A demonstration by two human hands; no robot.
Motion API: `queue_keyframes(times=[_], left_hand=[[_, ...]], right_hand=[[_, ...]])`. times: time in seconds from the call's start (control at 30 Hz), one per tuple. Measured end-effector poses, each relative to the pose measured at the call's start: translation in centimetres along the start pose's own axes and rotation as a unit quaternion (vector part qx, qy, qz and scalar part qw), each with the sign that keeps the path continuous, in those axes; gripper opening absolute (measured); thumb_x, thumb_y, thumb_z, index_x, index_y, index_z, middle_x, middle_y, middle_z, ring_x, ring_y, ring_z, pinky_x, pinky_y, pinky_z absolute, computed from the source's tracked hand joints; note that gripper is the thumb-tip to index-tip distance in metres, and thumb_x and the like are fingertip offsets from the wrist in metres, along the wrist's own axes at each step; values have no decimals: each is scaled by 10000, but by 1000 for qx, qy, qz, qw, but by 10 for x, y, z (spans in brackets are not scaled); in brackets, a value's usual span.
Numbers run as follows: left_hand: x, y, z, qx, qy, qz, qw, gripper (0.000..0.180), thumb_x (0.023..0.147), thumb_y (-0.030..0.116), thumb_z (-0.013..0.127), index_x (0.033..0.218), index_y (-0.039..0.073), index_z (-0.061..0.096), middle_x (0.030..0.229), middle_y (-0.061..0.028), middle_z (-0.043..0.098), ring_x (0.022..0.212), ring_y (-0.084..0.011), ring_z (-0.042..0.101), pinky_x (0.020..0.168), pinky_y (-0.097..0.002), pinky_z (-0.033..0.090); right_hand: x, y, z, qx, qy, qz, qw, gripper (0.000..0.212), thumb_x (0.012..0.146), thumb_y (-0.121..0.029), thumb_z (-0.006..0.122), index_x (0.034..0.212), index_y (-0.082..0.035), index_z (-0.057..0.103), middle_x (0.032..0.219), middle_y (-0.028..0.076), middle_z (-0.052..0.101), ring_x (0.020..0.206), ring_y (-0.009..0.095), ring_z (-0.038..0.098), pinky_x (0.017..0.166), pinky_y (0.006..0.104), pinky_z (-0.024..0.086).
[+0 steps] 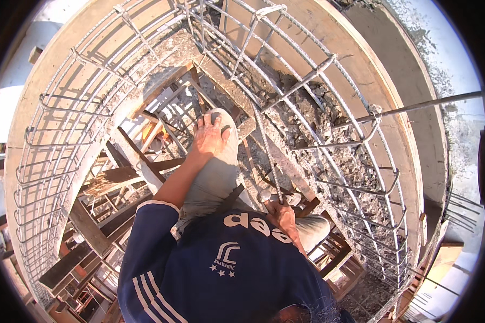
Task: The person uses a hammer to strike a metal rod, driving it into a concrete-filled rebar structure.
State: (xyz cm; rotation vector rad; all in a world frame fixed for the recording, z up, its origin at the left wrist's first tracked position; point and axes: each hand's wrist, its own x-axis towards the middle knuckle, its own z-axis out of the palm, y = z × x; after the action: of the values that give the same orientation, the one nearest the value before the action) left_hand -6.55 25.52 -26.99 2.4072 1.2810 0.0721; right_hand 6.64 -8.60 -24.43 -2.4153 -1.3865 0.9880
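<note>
My left hand (pixel 209 134) lies on my raised knee (pixel 226 121), its fingers stretched out and slightly apart, with nothing in it. Lower down, beside my other leg, my right hand (pixel 283 214) is closed around the near end of a thin ribbed steel rod (pixel 268 145). The rod slants up and away to the bars of the reinforcement cage (pixel 307 126). A pale rounded object (pixel 265 196) sits right by the right hand; its kind is unclear. The fingertips of that hand are partly hidden.
Curved formwork boards (pixel 382 126) stand behind the cage, with rough broken concrete (pixel 334 140) inside it. Another run of tied rebar (pixel 64 124) bends along the left. Below me, an opening shows timber props (pixel 118 177). A long bar (pixel 431 103) juts out to the right.
</note>
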Motion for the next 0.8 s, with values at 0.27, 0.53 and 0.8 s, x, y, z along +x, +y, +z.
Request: queue_keyframes(times=[0.27,0.53,0.8], left_hand=[[-65,81,-7,-172,-101,400,895,435,825,214,718,1231,89,622,1311,-135,537,1227,-373,513,1038,-495,421],[-112,159,-10,-150,-169,560,797,612,745,376,751,1197,-9,604,1257,-235,580,1183,-415,543,1053,-472,414],[-100,172,8,-201,-78,557,802,433,667,447,780,740,38,656,725,-152,628,757,-367,631,714,-449,490]], right_hand=[[-56,27,-3,396,8,62,916,243,721,-176,747,810,37,675,750,79,645,748,174,583,681,324,463],[-116,-12,-88,740,-48,65,668,297,733,-237,724,891,-2,636,940,106,640,800,171,595,580,271,484],[-111,-45,-130,801,-69,54,592,252,768,-241,655,879,-25,587,1306,308,529,1175,432,581,859,573,550]])
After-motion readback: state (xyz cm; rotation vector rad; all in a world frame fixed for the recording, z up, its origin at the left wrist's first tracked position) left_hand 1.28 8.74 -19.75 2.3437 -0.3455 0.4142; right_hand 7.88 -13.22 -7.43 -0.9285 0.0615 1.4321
